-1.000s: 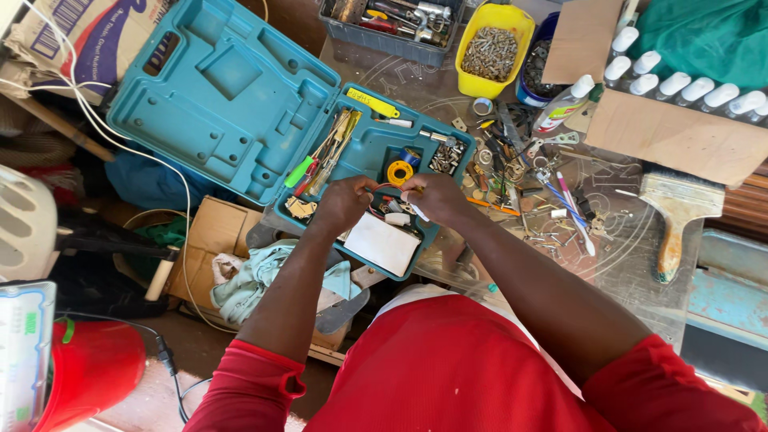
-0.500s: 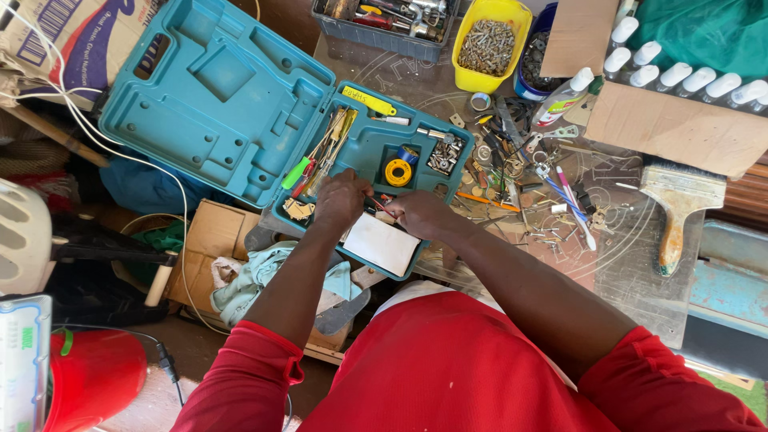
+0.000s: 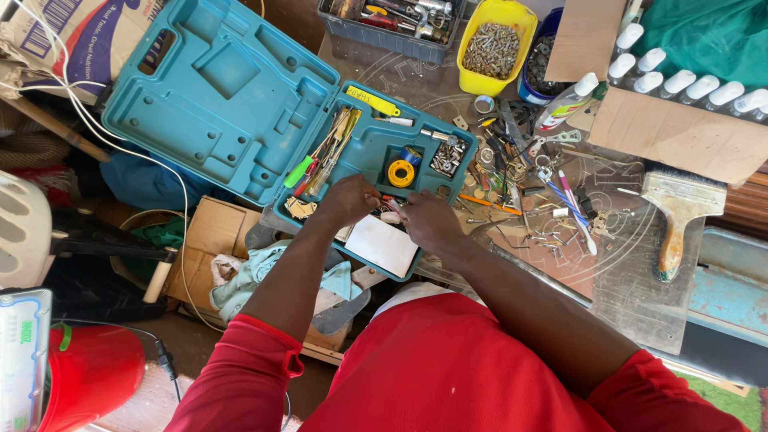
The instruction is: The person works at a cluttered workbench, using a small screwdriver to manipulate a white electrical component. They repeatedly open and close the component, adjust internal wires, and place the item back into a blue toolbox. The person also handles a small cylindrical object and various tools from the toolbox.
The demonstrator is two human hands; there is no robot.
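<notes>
Tool case: teal, lid flung open, on the cluttered bench.
Grip: left hand and right hand meet over its near compartment; what the fingers pinch, cannot tell.
Advice: better to lift small parts singly, low over the tray.
Case contents: screwdrivers, yellow reel, loose screws, white box.
Yellow tub: full of screws.

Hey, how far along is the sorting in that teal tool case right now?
Done: the teal case lies open, with screwdrivers, a yellow tape roll and small metal bits in its compartments. In hand: the left hand and right hand meet over small parts above a white card. Left: loose hardware scattered on the table.
</notes>
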